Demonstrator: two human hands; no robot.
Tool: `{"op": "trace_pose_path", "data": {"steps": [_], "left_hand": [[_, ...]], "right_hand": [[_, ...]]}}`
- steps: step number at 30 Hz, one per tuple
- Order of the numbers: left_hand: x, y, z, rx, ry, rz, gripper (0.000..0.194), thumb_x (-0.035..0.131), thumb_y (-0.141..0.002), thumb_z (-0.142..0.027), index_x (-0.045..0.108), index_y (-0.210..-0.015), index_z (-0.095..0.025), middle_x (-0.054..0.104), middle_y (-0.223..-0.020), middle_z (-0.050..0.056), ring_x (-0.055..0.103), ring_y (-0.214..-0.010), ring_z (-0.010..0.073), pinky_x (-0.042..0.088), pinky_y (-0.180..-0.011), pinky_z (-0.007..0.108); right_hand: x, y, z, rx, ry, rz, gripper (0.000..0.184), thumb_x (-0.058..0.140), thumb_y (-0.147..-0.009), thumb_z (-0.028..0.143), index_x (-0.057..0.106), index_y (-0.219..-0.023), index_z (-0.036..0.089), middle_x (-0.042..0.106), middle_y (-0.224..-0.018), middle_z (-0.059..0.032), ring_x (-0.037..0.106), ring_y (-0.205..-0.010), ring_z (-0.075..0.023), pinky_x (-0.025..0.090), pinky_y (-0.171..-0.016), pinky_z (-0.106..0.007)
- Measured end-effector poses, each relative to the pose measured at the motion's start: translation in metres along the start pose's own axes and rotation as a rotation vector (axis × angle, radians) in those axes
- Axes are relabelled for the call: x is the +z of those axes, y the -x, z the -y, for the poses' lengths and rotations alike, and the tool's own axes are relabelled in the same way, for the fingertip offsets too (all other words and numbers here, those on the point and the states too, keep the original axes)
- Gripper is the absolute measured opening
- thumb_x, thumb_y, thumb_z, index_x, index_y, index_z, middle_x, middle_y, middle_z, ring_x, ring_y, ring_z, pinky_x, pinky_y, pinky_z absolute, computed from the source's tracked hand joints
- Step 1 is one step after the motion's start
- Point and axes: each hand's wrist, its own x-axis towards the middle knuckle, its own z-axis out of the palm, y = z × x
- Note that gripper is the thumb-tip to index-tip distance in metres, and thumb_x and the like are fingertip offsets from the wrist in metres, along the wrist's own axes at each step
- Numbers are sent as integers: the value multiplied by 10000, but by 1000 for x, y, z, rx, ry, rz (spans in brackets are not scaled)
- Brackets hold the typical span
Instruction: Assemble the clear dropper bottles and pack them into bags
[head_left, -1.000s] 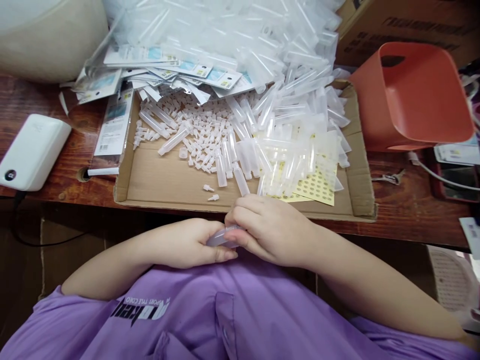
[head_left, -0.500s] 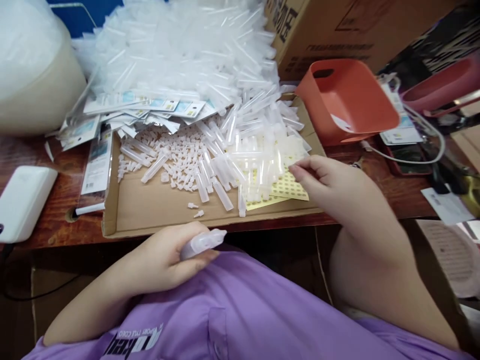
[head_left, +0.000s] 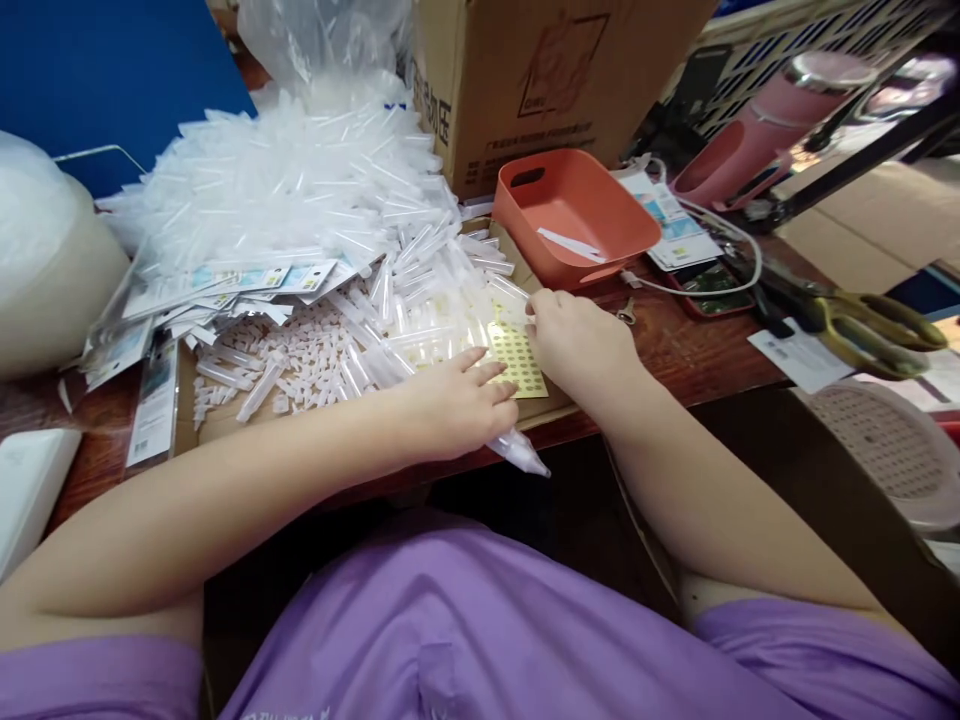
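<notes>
My left hand point(head_left: 457, 405) reaches over the front of the shallow cardboard tray, with a translucent plastic tube point(head_left: 517, 450) under its palm. The tube's pointed tip sticks out toward me, and its other end is hidden. Several of that hand's fingertips rest at a yellow sheet of small stickers point(head_left: 519, 358). At the sheet's right edge is my right hand point(head_left: 581, 345), its fingers curled in; what they pinch, if anything, is hidden. Clear tubes point(head_left: 420, 345) partly cover the sheet. Small white nozzle tips point(head_left: 307, 360) lie heaped to the left.
Behind the cardboard tray point(head_left: 559, 405) rises a big pile of clear tubes point(head_left: 285, 190), with printed packets point(head_left: 240, 285) in front. An orange bin point(head_left: 574, 215) holds a white strip. Scissors point(head_left: 862, 320), a pink bottle point(head_left: 772, 130) and a cardboard box point(head_left: 540, 90) stand or lie rightward.
My left hand has moved from near my lap up and right to the sticker sheet, bringing the tube along. The right hand stays by the sheet's right side. The view has shifted.
</notes>
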Motion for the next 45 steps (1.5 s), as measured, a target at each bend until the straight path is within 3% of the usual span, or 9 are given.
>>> {"op": "trace_pose_path", "data": {"steps": [2, 6, 20, 29, 33, 36, 39, 42, 45], "left_hand": [[7, -9, 11, -38, -25, 48, 250, 515, -918, -127, 686, -1099, -111, 687, -1243, 143, 609, -1198, 321, 333, -1137, 532], [10, -5, 24, -102, -70, 136, 245, 549, -873, -114, 706, -1062, -109, 707, -1177, 148, 622, -1165, 329, 289, -1154, 576], [-2, 68, 57, -393, -64, 254, 380, 534, -878, -152, 651, -1237, -107, 566, -1411, 150, 398, -1401, 377, 318, -1149, 552], [-5, 90, 63, -477, -52, 240, 470, 485, -878, -131, 587, -1337, -118, 533, -1455, 124, 407, -1406, 338, 345, -1154, 491], [-5, 100, 61, -469, -54, 225, 519, 490, -875, -147, 533, -1391, -111, 470, -1507, 122, 410, -1403, 341, 350, -1152, 492], [-5, 107, 57, -480, -33, 220, 519, 480, -875, -138, 530, -1391, -111, 441, -1524, 123, 388, -1418, 340, 338, -1155, 510], [-8, 111, 52, -508, 9, 200, 508, 486, -856, -111, 562, -1357, -118, 489, -1491, 121, 394, -1417, 329, 337, -1156, 504], [-15, 113, 45, -525, 52, 146, 490, 478, -834, -85, 603, -1306, -129, 577, -1413, 110, 451, -1383, 305, 334, -1158, 489], [-22, 121, 33, -512, 95, 58, 470, 470, -804, -83, 642, -1238, -140, 647, -1330, 96, 546, -1302, 269, 351, -1150, 470]], "right_hand": [[1, -1, -1, -60, -14, -44, 336, 333, -948, 175, 609, -1119, 90, 654, -1092, -219, 642, -969, -318, 454, -657, -358], [5, 5, -3, -248, -98, 139, 302, 384, -955, 239, 656, -1026, 130, 681, -1043, -164, 662, -933, -268, 492, -716, -345], [10, 0, 23, 216, -109, 204, 767, 526, -888, 585, 440, -1369, -7, 506, -1339, -303, 548, -1211, -400, 493, -952, -467], [10, -13, 11, 350, -209, 402, 700, 589, -804, 652, 546, -1223, 93, 663, -1135, -207, 662, -1015, -342, 510, -830, -422], [13, -4, 14, 288, -189, 244, 568, 612, -830, 557, 607, -1154, 90, 614, -1202, -219, 625, -1100, -348, 497, -901, -425], [17, 10, 16, 111, -241, 65, 340, 593, -877, 341, 649, -1117, 107, 640, -1147, -179, 646, -1050, -293, 509, -895, -393], [20, 20, 13, -389, -330, 109, 197, 535, -903, 191, 712, -989, 179, 699, -1003, -83, 673, -910, -198, 523, -796, -304], [18, 19, 13, -858, -175, 30, 210, 523, -932, 202, 729, -977, 208, 708, -999, -63, 659, -861, -193, 492, -724, -298], [11, 11, 20, -1069, 58, -50, 157, 568, -914, 212, 721, -900, 179, 694, -876, -57, 613, -766, -195, 428, -665, -312]]}}
